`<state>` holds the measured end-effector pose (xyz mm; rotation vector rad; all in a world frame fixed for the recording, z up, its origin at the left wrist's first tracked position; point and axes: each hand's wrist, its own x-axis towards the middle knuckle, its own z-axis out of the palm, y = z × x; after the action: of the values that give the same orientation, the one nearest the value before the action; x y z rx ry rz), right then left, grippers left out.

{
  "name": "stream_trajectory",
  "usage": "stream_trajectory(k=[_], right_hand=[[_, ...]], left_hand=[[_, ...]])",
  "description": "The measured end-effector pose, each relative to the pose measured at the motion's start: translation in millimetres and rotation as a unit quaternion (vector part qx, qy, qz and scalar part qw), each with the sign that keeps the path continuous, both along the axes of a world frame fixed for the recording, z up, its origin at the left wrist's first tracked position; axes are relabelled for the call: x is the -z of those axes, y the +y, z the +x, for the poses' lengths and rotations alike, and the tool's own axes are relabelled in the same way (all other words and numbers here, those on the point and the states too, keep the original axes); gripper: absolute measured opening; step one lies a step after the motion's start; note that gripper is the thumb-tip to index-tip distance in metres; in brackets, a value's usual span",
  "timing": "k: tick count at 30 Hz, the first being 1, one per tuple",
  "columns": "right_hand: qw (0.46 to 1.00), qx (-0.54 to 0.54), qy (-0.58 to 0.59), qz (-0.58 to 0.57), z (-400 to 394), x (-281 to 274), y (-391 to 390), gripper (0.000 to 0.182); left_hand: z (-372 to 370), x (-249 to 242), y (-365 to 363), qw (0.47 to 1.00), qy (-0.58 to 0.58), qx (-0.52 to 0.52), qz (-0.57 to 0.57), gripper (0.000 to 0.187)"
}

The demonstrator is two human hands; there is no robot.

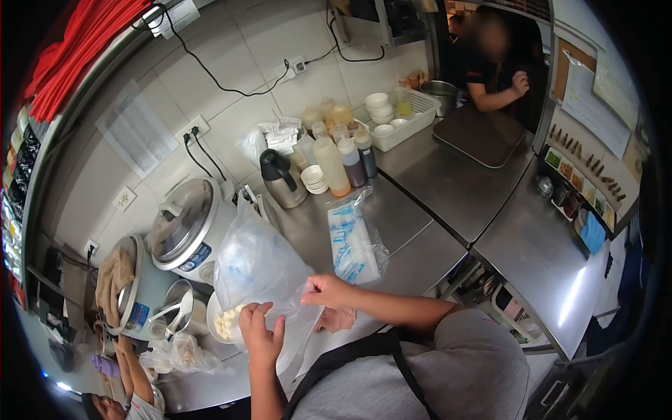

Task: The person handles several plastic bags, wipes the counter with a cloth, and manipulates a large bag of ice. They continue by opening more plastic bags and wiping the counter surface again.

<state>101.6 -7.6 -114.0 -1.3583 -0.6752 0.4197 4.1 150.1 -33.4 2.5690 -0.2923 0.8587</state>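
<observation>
A large clear plastic bag (pixel 252 248) stands puffed up on the steel counter in front of me. My right hand (pixel 330 291) pinches its edge between thumb and fingers. My left hand (pixel 261 334) is raised at the near side of the bag, its fingers and thumb apart. Partly behind that hand and the bag sits a white bowl (pixel 212 316) with pale yellow pieces (pixel 225 323) in it. Below my right wrist lies a pinkish flat piece (pixel 337 319), partly covered by my forearm. Beyond the right hand rests a printed plastic packet (pixel 352 241).
Two large lidded cookers (pixel 183 227) stand left, near a metal pot with ladles (pixel 183 308). Sauce bottles (pixel 329 164), a thermos jug (pixel 281 180) and a basket of bowls (pixel 402 129) line the wall. One co-worker's arms (pixel 133 371) reach in lower left; another person (pixel 483 70) stands beyond a brown tray (pixel 479 136).
</observation>
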Motion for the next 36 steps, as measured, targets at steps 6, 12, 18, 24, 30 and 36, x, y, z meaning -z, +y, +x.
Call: stream_trajectory(k=[6, 12, 18, 24, 30, 36], right_hand=[[0.990, -0.071, 0.115, -0.046, -35.5, -39.7, -4.3, 0.014], [0.994, -0.037, 0.033, -0.093, -39.4, -45.6, -11.1, 0.019], [0.991, 0.000, -0.134, 0.029, -23.5, -14.6, -5.2, 0.021], [0.992, -0.063, 0.014, 0.108, -26.6, -15.9, -3.2, 0.022], [0.987, -0.151, 0.050, -0.030, -24.6, -24.0, -4.2, 0.013], [0.985, -0.142, 0.033, 0.094, -18.7, -39.9, -13.0, 0.014]], left_hand=[[2.9, 10.0, -16.9, 0.995, 0.039, 0.091, -0.007, 0.026], [2.4, 24.5, -12.1, 0.983, 0.103, 0.113, -0.098, 0.015], [1.2, 28.8, 0.3, 0.960, 0.152, 0.192, -0.135, 0.012], [-0.4, 26.3, 8.7, 0.920, 0.179, 0.249, -0.245, 0.012], [-7.1, 14.2, 25.7, 0.673, 0.137, 0.362, -0.631, 0.026], [-7.8, 24.4, 50.4, 0.693, 0.323, 0.342, -0.546, 0.026]])
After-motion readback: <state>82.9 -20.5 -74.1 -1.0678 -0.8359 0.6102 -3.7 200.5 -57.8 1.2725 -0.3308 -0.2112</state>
